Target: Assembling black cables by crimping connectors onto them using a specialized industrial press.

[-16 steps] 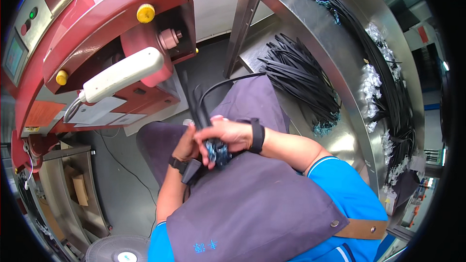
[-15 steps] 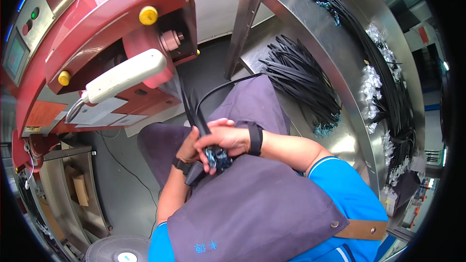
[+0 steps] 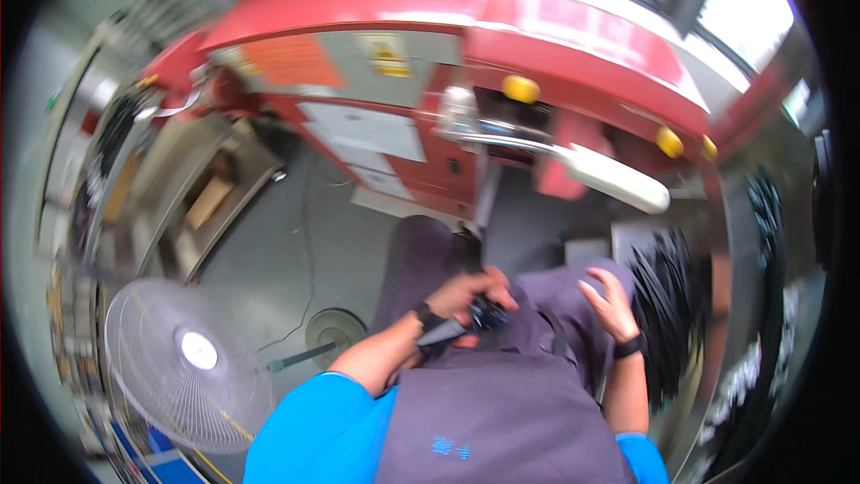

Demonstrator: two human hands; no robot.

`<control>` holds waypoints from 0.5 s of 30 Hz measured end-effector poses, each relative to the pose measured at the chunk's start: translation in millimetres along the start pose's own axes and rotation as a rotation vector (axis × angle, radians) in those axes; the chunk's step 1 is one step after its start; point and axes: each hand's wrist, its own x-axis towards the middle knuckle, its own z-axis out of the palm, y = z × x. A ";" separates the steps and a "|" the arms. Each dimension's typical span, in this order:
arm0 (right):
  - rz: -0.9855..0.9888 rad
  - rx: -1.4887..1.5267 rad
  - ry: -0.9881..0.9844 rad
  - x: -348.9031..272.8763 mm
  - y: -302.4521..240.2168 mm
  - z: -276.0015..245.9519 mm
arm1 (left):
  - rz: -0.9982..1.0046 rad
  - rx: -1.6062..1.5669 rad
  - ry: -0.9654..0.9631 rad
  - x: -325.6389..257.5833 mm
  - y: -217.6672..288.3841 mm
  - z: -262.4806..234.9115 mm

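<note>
"What are the hands doing?"

"The left hand (image 3: 468,296) is closed around a bundle of black straps (image 3: 489,312), its shiny wrapped end showing beside the fingers. The right hand (image 3: 612,306) is open, fingers spread, over the thigh (image 3: 573,291); I can't tell whether it touches the cloth."

"Anything hard to make out?"

"The left fingers cover the middle of the bundle, and the strap ends ahead of them blur into the dark trousers. The metal rack (image 3: 743,305) well right of the right hand is smeared and cut off by the rim."

"And around them?"

"A pile of black straps (image 3: 667,305) lies just right of the right hand. Ahead of both, a red machine (image 3: 582,27) juts its white handle (image 3: 618,177) out. A fan (image 3: 193,385) stands left of the left hand."
</note>
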 end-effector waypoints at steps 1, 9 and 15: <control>0.040 -0.159 0.030 -3.3 28.4 -3.1 | 0.045 -0.057 -0.190 18.3 -30.3 -23.8; 0.424 -0.394 -0.244 -12.3 79.9 14.9 | 0.066 0.204 -0.463 34.4 -36.5 -27.6; 0.397 -0.396 -0.317 -11.4 65.9 12.8 | 0.033 -0.250 -0.225 39.4 -36.3 -25.8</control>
